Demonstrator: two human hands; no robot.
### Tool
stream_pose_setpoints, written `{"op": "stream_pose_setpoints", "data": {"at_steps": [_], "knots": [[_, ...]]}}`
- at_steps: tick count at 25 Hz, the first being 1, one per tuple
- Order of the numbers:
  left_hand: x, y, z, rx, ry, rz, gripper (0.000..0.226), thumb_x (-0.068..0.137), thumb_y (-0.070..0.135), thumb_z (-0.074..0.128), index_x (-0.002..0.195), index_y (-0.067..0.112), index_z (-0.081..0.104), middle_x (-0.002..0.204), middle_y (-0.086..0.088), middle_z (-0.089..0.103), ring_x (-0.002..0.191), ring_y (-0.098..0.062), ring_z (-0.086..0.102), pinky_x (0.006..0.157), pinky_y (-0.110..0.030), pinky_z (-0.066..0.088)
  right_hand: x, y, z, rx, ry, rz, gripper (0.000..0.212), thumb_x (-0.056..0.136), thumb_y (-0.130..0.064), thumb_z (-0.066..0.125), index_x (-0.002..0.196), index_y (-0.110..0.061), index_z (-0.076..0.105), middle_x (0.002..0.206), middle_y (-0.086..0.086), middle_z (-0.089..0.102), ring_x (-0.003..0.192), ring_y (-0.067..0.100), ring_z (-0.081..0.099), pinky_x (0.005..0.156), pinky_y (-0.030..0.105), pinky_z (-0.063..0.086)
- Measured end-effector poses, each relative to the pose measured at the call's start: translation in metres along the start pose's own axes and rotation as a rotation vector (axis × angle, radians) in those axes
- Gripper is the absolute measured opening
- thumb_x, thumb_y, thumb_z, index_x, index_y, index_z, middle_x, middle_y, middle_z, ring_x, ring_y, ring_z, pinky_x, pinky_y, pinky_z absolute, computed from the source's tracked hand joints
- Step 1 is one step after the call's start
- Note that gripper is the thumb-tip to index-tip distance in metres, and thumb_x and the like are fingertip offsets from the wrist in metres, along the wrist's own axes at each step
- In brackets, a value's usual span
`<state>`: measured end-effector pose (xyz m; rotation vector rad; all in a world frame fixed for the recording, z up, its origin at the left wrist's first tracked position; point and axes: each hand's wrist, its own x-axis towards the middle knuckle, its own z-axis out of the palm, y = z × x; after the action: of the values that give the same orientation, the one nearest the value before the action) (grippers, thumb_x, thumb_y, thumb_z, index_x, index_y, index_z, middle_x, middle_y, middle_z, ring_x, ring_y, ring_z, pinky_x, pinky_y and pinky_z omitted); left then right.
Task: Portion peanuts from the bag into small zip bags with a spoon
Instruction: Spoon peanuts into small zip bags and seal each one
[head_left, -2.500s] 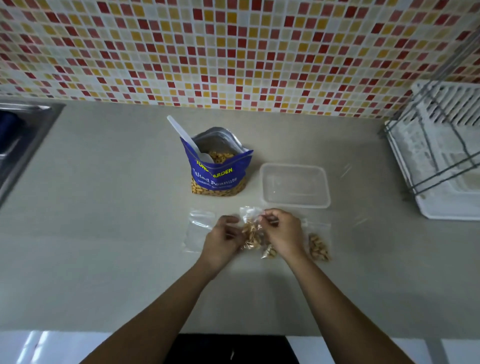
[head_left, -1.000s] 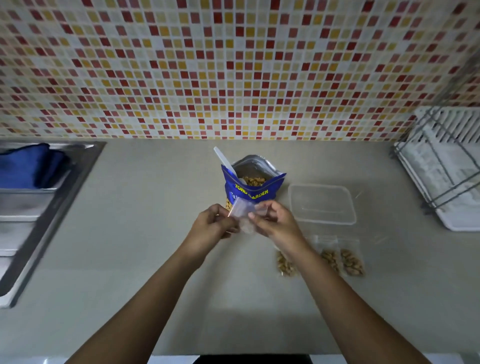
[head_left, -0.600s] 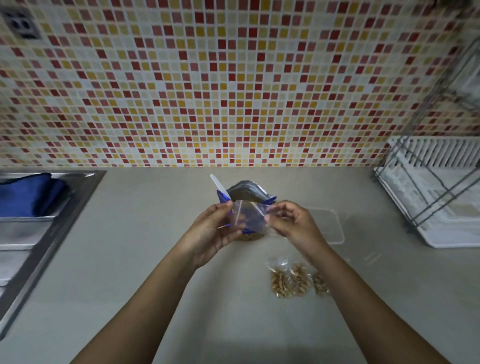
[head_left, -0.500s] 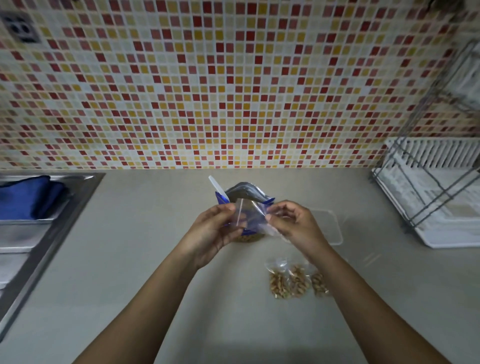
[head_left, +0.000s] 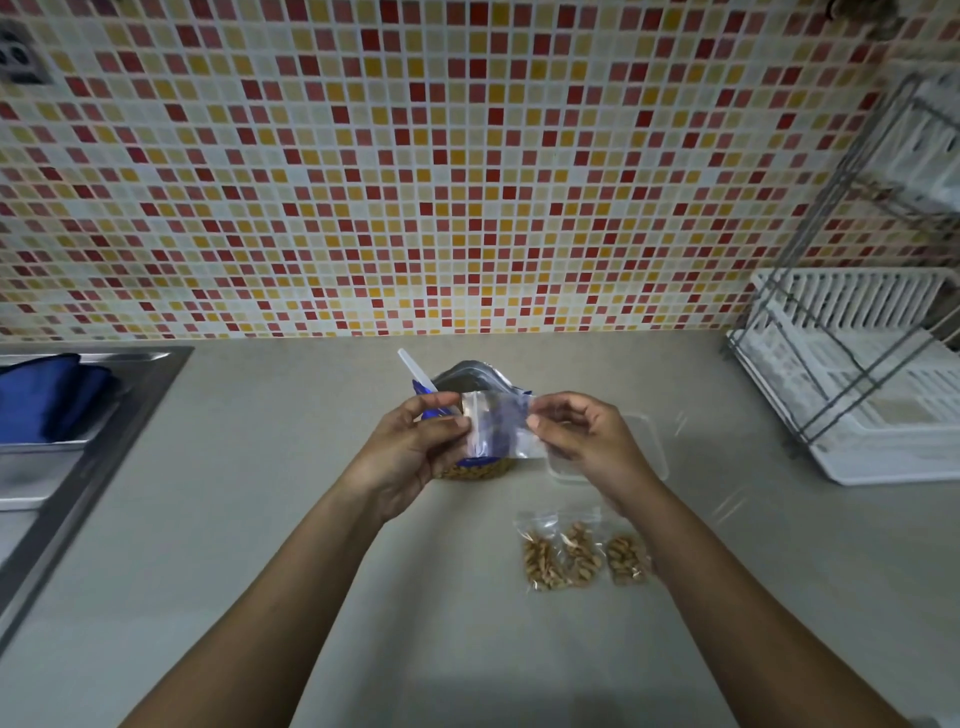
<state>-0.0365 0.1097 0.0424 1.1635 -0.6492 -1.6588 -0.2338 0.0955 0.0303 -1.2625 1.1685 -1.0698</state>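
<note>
Left hand: the left hand (head_left: 415, 449) pinches the left edge of a small clear plastic zip bag (head_left: 498, 431) between thumb and fingers, holding it upright in the air.
Right hand: the right hand (head_left: 582, 441) pinches the opposite upper edge between thumb and forefinger, the other fingers loosely curled. The two grips pull the bag's top taut, probably to part the zip seal.
Zip bag: it looks empty and is held above the counter, directly in front of the blue foil peanut bag (head_left: 467, 376). Judged, this keeps the spoon's travel short.
Peanut bag: it stands upright at mid-counter with its mouth open, so no hand is needed to steady it.
Spoon: the white plastic spoon (head_left: 413, 366) rests in that mouth with its handle leaning up and left, within reach of either hand.
Filled portions: three clear zip bags of peanuts (head_left: 579, 556) lie side by side on the grey countertop (head_left: 311, 519) beside the right forearm, apart from the working spot.
Container: a clear rectangular plastic container (head_left: 655, 447) sits just right of the peanut bag, partly hidden by the right hand. Its purpose cannot be told.
Stage: judged, a fourth bag is being opened and filling has not yet begun.
Surroundings: a steel sink (head_left: 104, 441) lies at the left and a white dish rack (head_left: 872, 415) at the right.
</note>
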Motion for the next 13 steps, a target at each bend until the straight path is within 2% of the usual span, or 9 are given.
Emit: {"op": "stream_pose_setpoints", "data": {"at_steps": [4,8,13], "knots": [[-0.003,0.001,0.002,-0.072,-0.024,0.011,0.024,0.083,-0.007,0.058,0.097,0.013,0.056,0.073,-0.006,0.068,0.060,-0.013,0.066,0.056,-0.022,0.057,0.003,-0.004,0.001,0.043,-0.039,-0.039,0.025,0.073,0.001,0.073,0.088,-0.017,0.066,0.073,-0.006,0.069,0.069,0.003,0.065,0.067,0.017,0.053],[-0.006,0.014,0.003,-0.225,-0.095,0.035,0.021,0.079,-0.004,0.057,0.090,0.013,0.055,0.067,-0.007,0.069,0.055,-0.013,0.066,0.051,-0.021,0.057,0.010,-0.014,0.008,0.064,-0.053,-0.065,0.033,0.075,-0.002,0.072,0.101,-0.020,0.062,0.061,-0.003,0.063,0.064,0.006,0.063,0.065,0.020,0.053],[-0.002,0.024,0.006,-0.260,-0.063,0.120,0.020,0.085,-0.003,0.055,0.097,0.014,0.052,0.068,-0.007,0.069,0.058,-0.013,0.066,0.053,-0.021,0.057,0.014,-0.025,0.015,0.086,-0.031,-0.096,0.035,0.079,-0.007,0.069,0.108,-0.022,0.058,0.074,0.007,0.065,0.070,0.008,0.067,0.064,0.018,0.052]]}}
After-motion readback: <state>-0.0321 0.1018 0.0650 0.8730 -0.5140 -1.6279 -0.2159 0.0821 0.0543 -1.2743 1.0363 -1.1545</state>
